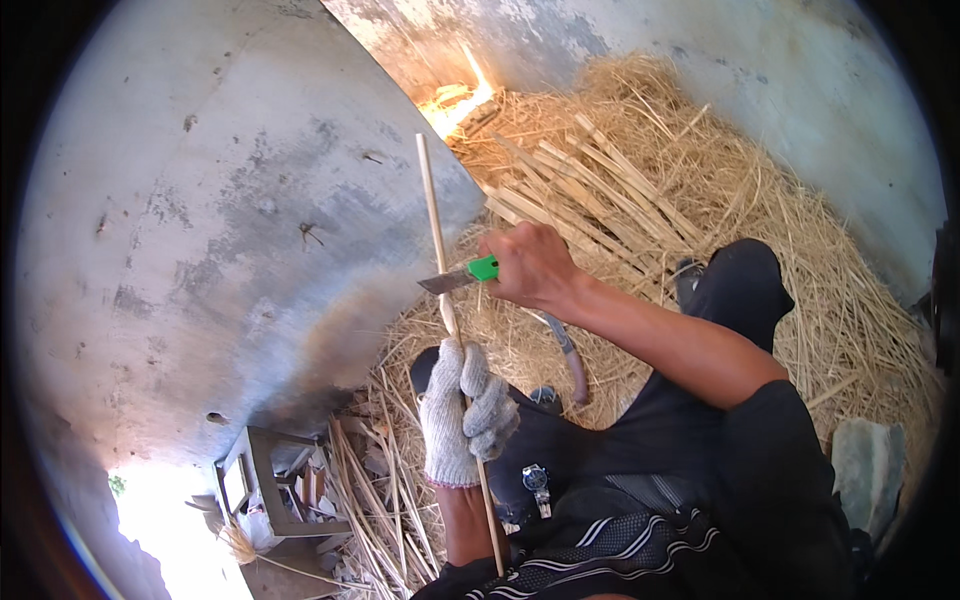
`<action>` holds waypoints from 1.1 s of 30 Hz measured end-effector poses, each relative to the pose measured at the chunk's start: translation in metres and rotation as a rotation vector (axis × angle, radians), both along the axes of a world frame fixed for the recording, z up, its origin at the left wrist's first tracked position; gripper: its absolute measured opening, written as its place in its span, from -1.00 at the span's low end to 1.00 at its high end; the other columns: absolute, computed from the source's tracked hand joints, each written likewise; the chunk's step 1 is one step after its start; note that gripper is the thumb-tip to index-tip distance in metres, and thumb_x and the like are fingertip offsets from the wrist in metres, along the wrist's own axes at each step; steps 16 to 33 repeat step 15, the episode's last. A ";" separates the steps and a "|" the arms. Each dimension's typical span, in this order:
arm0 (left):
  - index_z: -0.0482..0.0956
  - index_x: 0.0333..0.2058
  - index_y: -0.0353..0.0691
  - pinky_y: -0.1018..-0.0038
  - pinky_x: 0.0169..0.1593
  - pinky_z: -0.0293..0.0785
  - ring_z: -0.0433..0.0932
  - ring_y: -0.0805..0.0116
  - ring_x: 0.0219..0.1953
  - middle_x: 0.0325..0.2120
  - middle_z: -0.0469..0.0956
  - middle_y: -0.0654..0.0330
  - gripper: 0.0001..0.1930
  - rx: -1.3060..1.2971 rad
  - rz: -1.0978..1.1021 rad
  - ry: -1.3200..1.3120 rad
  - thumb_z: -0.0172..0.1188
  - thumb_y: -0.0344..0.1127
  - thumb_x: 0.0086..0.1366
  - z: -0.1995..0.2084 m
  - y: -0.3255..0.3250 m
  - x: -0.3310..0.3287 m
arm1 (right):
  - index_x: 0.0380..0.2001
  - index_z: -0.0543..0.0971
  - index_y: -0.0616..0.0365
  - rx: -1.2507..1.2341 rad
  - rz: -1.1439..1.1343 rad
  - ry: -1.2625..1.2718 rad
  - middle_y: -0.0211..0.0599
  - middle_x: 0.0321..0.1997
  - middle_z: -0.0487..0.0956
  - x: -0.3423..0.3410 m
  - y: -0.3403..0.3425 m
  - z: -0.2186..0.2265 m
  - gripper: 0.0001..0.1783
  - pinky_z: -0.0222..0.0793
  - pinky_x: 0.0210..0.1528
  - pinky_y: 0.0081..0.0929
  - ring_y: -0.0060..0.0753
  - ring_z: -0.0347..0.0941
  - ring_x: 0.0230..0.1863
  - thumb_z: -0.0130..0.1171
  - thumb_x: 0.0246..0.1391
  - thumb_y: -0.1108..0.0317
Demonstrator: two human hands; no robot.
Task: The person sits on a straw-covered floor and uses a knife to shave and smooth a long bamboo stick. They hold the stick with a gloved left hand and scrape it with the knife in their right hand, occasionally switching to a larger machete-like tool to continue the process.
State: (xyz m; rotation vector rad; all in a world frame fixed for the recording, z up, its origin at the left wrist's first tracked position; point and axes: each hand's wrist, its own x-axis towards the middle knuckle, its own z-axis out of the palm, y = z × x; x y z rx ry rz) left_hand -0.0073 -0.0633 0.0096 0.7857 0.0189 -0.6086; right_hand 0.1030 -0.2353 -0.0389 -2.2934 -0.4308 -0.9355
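Observation:
A long, thin wooden stick runs from beside my lap up toward the wall, tilted slightly left. My left hand, in a knitted whitish glove with greyed fingers, is closed around its lower part. Above the glove, a stretch of the stick looks paler and shaved. My bare right hand grips a green-handled utility knife. The knife's dark blade lies across the stick, a short way above my left hand. My fingers hide most of the knife handle.
Several split strips lie on straw ahead. A curved, wooden-handled blade rests between my legs. At left are a wooden frame and loose sticks by the wall. A grey block sits at right.

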 end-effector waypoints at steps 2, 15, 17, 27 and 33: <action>0.27 -0.54 -0.03 0.60 -0.91 -0.05 0.00 0.54 -0.95 -0.92 0.10 0.37 -0.53 -0.050 -0.007 0.025 -0.29 0.08 0.51 -0.005 0.002 -0.007 | -0.65 0.54 0.15 -0.050 0.007 0.094 -0.17 -0.74 0.51 0.001 0.004 -0.001 -0.86 0.30 -0.71 -0.38 -0.38 0.41 -0.76 0.14 -0.08 0.38; 0.27 -0.52 -0.05 0.62 -0.87 -0.04 0.02 0.58 -0.92 -0.87 0.11 0.40 -0.59 0.170 0.025 -0.019 -0.13 0.04 0.48 -0.023 0.001 -0.030 | -0.65 0.49 0.22 -0.024 -0.290 0.369 -0.40 -0.79 0.28 0.056 -0.038 0.003 -0.70 0.17 -0.81 -0.45 -0.48 0.24 -0.78 0.02 0.12 0.33; 0.27 -0.52 -0.05 0.62 -0.87 -0.04 0.02 0.58 -0.92 -0.87 0.11 0.40 -0.59 0.170 0.025 -0.019 -0.13 0.04 0.48 -0.023 0.001 -0.030 | -0.65 0.49 0.22 -0.024 -0.290 0.369 -0.40 -0.79 0.28 0.056 -0.038 0.003 -0.70 0.17 -0.81 -0.45 -0.48 0.24 -0.78 0.02 0.12 0.33; 0.27 -0.52 -0.05 0.62 -0.87 -0.04 0.02 0.58 -0.92 -0.87 0.11 0.40 -0.59 0.170 0.025 -0.019 -0.13 0.04 0.48 -0.023 0.001 -0.030 | -0.65 0.49 0.22 -0.024 -0.290 0.369 -0.40 -0.79 0.28 0.056 -0.038 0.003 -0.70 0.17 -0.81 -0.45 -0.48 0.24 -0.78 0.02 0.12 0.33; 0.27 -0.52 -0.05 0.62 -0.87 -0.04 0.02 0.58 -0.92 -0.87 0.11 0.40 -0.59 0.170 0.025 -0.019 -0.13 0.04 0.48 -0.023 0.001 -0.030 | -0.65 0.49 0.22 -0.024 -0.290 0.369 -0.40 -0.79 0.28 0.056 -0.038 0.003 -0.70 0.17 -0.81 -0.45 -0.48 0.24 -0.78 0.02 0.12 0.33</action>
